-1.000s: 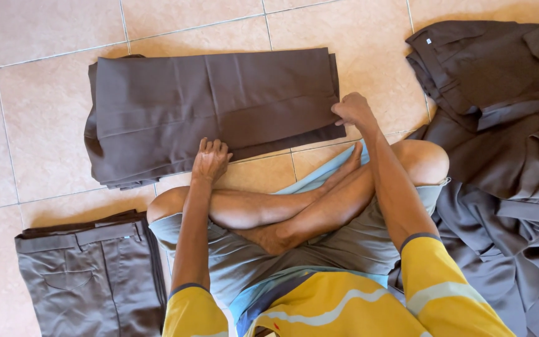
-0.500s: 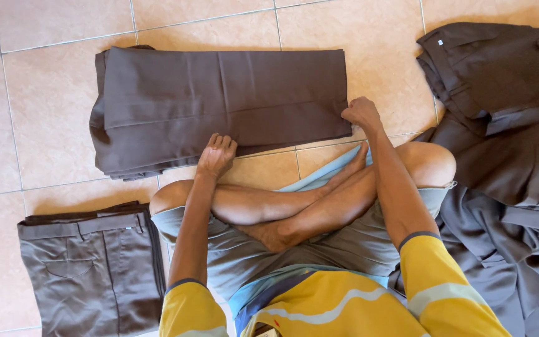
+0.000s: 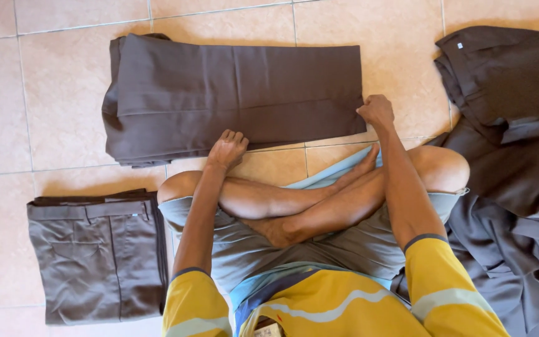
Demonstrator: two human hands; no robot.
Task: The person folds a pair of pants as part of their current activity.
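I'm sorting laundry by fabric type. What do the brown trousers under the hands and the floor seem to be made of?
The brown trousers look like a smooth woven suiting cloth, matte, holding sharp flat creases; the exact fibre can't be told. The floor looks like glazed ceramic tile: pinkish mottled squares with grout lines and a slight sheen.

A neatly folded pair of grey-brown cloth trousers [image 3: 98, 256] lies on the near left of the beige tiled floor [image 3: 57, 93]. On the right, a loose heap of dark grey-brown garments [image 3: 513, 162] spreads from far to near.
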